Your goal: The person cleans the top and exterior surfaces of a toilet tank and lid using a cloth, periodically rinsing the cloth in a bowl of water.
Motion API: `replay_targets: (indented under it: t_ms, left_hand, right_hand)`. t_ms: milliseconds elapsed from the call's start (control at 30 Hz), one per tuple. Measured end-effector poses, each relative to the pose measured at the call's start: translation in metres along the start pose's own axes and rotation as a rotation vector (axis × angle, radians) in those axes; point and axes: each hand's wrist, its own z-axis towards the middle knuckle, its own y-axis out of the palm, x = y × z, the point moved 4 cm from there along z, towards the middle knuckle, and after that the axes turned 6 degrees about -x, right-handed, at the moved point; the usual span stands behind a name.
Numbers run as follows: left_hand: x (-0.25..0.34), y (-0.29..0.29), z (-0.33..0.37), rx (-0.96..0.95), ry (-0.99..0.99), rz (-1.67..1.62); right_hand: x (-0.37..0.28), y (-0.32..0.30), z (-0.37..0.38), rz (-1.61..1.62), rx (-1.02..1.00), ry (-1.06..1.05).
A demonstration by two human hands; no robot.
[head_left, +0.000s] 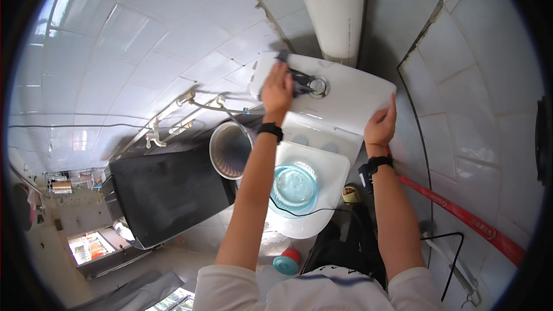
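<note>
- The left hand [277, 93] lay over a crumpled dark cloth [300, 83] on the glossy white cistern [351, 95], just beside the round chrome flush button [317, 85]; its fingers blurred, so I could not tell whether they gripped or only pressed.
- The right hand [379, 128] held nothing visible, its fingers extended at the cistern's right end.
- The cloth could have snagged on the button and set off a flush.
- A hard push might have shifted the cistern's top, if loose (its fixing did not show).
- The round clear-blue plastic basin [309, 205] stood on the smooth white toilet lid [336, 173]; a lowered forearm could have tipped it.
- The pale ribbed bin [226, 152] crowded the left, a long red pole [449, 207] the right; a thick white pipe [331, 11] limited reach behind.
</note>
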Motion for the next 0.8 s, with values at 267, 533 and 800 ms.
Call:
replay_targets:
  t_ms: [267,533,800]
  left_hand:
    - [-0.014,0.002,-0.011,0.126,-0.119,0.191]
    - [0.109,0.033,-0.095,0.045,-0.119,-0.057]
    - [0.125,0.039,-0.046,-0.117,0.147,-0.044]
  right_hand:
    - [0.005,0.001,0.001,-0.028,0.029,-0.044]
    - [-0.005,0.003,-0.002,0.045,0.008,-0.044]
    - [-0.001,-0.002,0.001,0.002,0.030,-0.068]
